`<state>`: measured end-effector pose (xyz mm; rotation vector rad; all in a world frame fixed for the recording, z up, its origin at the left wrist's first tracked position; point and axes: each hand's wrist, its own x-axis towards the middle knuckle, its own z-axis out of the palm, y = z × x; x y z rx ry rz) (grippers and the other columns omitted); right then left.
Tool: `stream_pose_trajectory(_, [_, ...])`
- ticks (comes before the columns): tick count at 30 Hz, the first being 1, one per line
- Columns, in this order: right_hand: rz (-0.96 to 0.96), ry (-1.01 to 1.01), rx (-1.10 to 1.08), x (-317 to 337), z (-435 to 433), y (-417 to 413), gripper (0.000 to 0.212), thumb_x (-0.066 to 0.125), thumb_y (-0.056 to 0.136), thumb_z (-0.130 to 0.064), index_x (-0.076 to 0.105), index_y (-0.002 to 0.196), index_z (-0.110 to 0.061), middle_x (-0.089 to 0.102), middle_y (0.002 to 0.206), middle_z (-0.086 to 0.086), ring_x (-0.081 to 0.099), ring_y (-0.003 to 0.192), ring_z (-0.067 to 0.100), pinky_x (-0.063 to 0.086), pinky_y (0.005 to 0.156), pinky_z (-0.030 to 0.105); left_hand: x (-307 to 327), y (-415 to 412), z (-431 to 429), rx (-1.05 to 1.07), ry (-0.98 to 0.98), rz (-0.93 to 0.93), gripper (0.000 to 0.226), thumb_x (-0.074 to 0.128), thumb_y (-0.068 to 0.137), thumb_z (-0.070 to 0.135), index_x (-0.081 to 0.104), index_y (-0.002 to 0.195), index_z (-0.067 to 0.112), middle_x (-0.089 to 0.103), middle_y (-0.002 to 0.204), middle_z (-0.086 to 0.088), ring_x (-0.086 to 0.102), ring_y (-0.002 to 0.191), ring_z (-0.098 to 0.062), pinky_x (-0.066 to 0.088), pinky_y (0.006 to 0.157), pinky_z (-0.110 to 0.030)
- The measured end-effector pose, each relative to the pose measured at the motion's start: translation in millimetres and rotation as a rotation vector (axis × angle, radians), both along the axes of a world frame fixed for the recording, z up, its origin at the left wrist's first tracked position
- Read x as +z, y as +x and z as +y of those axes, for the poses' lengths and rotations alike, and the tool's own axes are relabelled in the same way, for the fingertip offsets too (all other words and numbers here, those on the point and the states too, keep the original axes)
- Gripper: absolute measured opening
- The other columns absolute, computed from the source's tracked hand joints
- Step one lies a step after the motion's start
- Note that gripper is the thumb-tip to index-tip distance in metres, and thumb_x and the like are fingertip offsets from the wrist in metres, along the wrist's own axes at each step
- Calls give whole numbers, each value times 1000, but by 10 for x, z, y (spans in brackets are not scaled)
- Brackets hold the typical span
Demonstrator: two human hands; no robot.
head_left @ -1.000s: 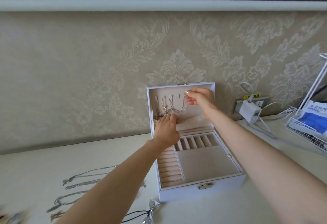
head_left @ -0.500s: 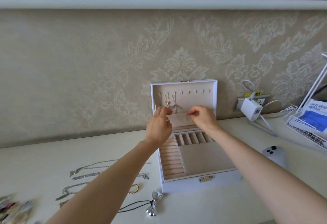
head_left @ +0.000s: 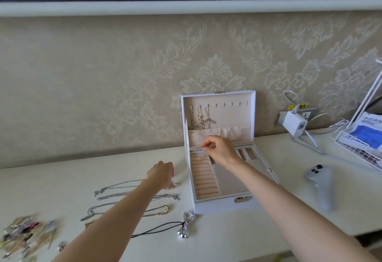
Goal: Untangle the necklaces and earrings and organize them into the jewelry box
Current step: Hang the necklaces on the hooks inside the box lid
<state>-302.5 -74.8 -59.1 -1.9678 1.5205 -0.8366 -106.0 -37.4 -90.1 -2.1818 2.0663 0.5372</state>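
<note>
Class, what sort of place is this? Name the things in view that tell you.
Probably a bedroom or hotel room: patterned wallpaper, a white tabletop against the wall, a charger plugged into a wall socket, and an open jewelry box.

At eight o'clock from the jewelry box [head_left: 225, 203], the heap of jewelry [head_left: 22, 234] was smeared with blur and cut by the left edge; no single piece could be told apart. The left hand [head_left: 162, 171] was blurred and its fingers were hidden under it, so contact with the top necklace [head_left: 115, 187] was unclear. The right hand [head_left: 220, 150] hid some of the box's back slots. Whether its pinched fingers [head_left: 206, 144] held anything was too small to tell. At three o'clock, the wire rack [head_left: 339, 137] ran off the right edge.
</note>
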Motion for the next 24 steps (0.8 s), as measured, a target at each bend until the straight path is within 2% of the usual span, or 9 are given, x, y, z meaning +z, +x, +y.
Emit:
stream_pose_trajectory(3, [-20, 25, 7, -5, 21, 30, 14, 61, 84, -8, 66, 80, -21, 62, 82, -9, 54, 71, 2, 44, 71, 16, -65, -26, 18, -34, -75, -26, 24, 68, 84, 29, 62, 103, 17, 51, 117, -4, 52, 108, -21, 44, 84, -29])
stream_pose_trajectory(6, [-43, 50, 5, -9, 42, 45, 11, 62, 84, -10, 67, 81, -20, 62, 79, -8, 54, 72, 6, 49, 77, 27, -101, -34, 15, -32, -92, -46, 21, 64, 87, 31, 65, 102, 16, 50, 118, -5, 50, 111, -21, 43, 81, -28])
stream_pose_trajectory(9, [-61, 68, 7, -4, 60, 64, 9, 63, 84, -12, 69, 83, -18, 65, 81, -5, 57, 76, 10, 51, 79, 32, -132, -39, 1, 3, -138, -34, 19, 57, 91, 29, 60, 105, 15, 52, 117, -5, 48, 112, -21, 41, 84, -30])
stream_pose_trajectory(11, [-62, 71, 13, 5, 73, 75, 9, 62, 84, -12, 69, 83, -18, 66, 84, -4, 58, 78, 11, 52, 80, 33, -130, -39, -18, 88, -226, 48, 7, 52, 93, 22, 50, 97, 17, 63, 107, -4, 56, 101, -22, 42, 77, -30])
stream_pose_trajectory(13, [-64, 68, 15, 19, 82, 82, 10, 62, 85, -11, 69, 83, -18, 67, 84, -4, 60, 80, 13, 52, 81, 33, -112, -31, -50, 156, -327, 155, 7, 48, 94, 14, 43, 90, 16, 68, 90, 0, 60, 83, -23, 40, 65, -29])
stream_pose_trajectory(15, [-73, 65, 24, 47, 92, 90, 11, 61, 85, -10, 69, 84, -17, 66, 82, -6, 61, 82, 15, 52, 81, 32, -75, -31, -91, 185, -393, 292, 11, 49, 93, 10, 43, 84, 16, 66, 74, 3, 60, 73, -23, 39, 58, -29])
stream_pose_trajectory(17, [-108, 69, 38, 85, 108, 101, 11, 62, 85, -9, 70, 85, -16, 63, 79, -11, 60, 81, 11, 50, 79, 27, 8, -56, -112, 194, -441, 523, 18, 52, 90, 7, 45, 77, 17, 63, 63, 2, 61, 66, -24, 45, 58, -32])
stream_pose_trajectory(20, [-209, 88, 92, 145, 154, 132, 16, 63, 82, -3, 69, 86, -17, 64, 83, -10, 57, 76, 3, 48, 77, 20, 186, -160, -113, 236, -477, 1003, 20, 49, 90, -4, 48, 78, 12, 60, 64, -7, 55, 55, -20, 47, 49, -23])
stream_pose_trajectory(24, [-398, 242, 188, 206, 183, 175, 28, 61, 79, 6, 64, 99, -14, 68, 88, 3, 63, 81, 9, 53, 78, 27, 442, -322, -143, 204, -413, 1412, 16, 46, 92, -7, 51, 86, 6, 60, 72, -10, 60, 60, -13, 52, 57, -20])
